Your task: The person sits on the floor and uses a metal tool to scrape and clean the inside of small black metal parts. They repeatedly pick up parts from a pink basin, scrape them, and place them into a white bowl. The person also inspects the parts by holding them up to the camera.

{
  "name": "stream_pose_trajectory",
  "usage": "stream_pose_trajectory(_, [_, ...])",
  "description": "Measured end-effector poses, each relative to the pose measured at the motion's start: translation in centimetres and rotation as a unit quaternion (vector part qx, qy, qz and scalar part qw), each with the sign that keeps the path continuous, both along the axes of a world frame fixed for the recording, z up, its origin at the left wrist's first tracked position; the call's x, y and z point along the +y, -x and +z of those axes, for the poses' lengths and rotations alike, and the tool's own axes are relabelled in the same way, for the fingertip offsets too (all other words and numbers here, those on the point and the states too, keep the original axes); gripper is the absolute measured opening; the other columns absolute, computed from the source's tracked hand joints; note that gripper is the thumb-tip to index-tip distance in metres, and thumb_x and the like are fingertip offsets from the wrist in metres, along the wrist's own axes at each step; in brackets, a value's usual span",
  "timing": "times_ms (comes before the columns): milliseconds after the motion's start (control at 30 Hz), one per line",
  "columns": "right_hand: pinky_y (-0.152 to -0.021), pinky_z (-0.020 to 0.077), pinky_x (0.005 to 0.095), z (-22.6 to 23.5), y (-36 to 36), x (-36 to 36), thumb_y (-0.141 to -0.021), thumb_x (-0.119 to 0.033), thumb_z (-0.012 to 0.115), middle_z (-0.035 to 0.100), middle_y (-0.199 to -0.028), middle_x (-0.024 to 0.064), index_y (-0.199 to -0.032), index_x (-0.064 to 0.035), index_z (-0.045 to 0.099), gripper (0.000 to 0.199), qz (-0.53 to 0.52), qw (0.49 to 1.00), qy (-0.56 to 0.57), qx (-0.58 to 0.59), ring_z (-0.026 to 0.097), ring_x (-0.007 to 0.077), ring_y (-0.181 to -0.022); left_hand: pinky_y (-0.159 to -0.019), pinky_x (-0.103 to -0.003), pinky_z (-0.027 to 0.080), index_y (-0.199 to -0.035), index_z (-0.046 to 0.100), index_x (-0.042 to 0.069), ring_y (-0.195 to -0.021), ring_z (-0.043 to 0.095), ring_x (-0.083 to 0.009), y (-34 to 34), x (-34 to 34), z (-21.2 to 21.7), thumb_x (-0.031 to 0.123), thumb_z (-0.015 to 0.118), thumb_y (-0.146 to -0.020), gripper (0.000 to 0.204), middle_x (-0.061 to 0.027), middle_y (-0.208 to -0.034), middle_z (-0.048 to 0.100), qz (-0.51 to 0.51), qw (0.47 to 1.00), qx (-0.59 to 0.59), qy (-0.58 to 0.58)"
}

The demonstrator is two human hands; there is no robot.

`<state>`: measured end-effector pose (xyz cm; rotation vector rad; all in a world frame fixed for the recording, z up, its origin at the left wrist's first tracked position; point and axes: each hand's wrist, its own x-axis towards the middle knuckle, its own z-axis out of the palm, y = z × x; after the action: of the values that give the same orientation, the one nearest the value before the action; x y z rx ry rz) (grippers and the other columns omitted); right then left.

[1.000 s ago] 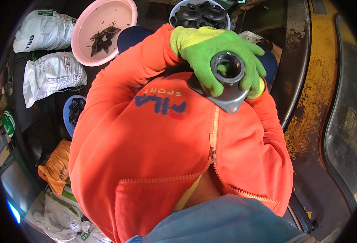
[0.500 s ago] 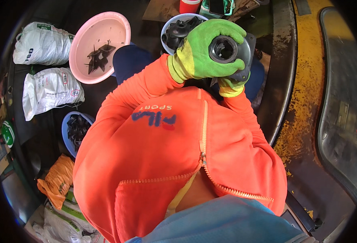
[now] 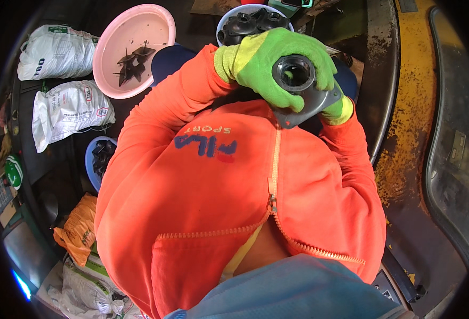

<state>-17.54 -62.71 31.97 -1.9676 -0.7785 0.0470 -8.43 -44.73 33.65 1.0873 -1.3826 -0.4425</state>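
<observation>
A black plastic part (image 3: 294, 114) with a round open collar and a flat flange with cornered edges is held up in front of my chest. Over its top goes my left hand (image 3: 263, 66), in a green and yellow glove, with fingers curled around the collar. My right hand (image 3: 334, 110), gloved alike, supports the flange from behind; its fingers are mostly hidden by the part and the other glove. Just beyond my hands, a blue-rimmed bowl (image 3: 225, 21) holds several similar black rounded parts (image 3: 243, 24).
A pink basin (image 3: 104, 58) with dark pointed pieces (image 3: 132, 66) stands at the far left. White sacks (image 3: 59, 53) lie beside it. Nearer are another blue bowl (image 3: 89, 162) of black pieces and an orange bag (image 3: 77, 228). A worn yellow machine panel (image 3: 407, 106) borders the right.
Both hands have brought the black part slightly nearer my chest and turned it, so its flange now points down and toward me. The grip looks the same.
</observation>
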Motion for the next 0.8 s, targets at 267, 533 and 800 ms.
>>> stream_pose_trajectory(267, [-0.047,0.0378,0.0203,-3.8,-1.1,2.5,-0.105,-0.036,0.04,0.054,-0.075,-0.0002,-0.116,-0.0045,0.059,0.038,0.324,0.552,-0.556,0.531,0.048,0.0087,-0.052,-0.099,-0.044,0.044,-0.106,0.065,0.0,-0.107,0.061,-0.0297,-1.8,-2.3,-3.1,0.024,0.072,-0.079,0.037,-0.0147,-0.112,0.066,-0.044,0.955,0.238,0.171])
stream_pose_trajectory(533, [-0.04,0.0224,0.021,-2.7,-0.6,-0.2,-0.104,-0.04,0.043,0.049,-0.073,-0.0002,-0.123,-0.0008,0.055,0.046,-0.132,0.631,-0.632,0.431,0.027,0.0052,-0.043,-0.08,-0.037,0.053,-0.121,0.055,0.004,-0.096,0.062,-0.0223,-3.2,0.3,-4.1,0.025,0.062,-0.093,0.036,-0.0103,-0.103,0.061,0.012,0.733,0.642,0.225])
stream_pose_trajectory(800, [-0.042,0.0267,0.0205,0.1,-2.2,1.6,-0.093,-0.016,0.062,0.065,-0.097,0.003,-0.133,0.0005,0.052,0.045,-0.354,0.804,-0.421,0.226,0.04,0.0035,-0.049,-0.095,-0.032,0.045,-0.137,0.046,0.0,-0.114,0.054,-0.0189,-0.1,-1.1,-4.5,0.024,0.071,-0.087,0.06,-0.0092,-0.122,0.057,0.42,0.897,0.094,-0.1])
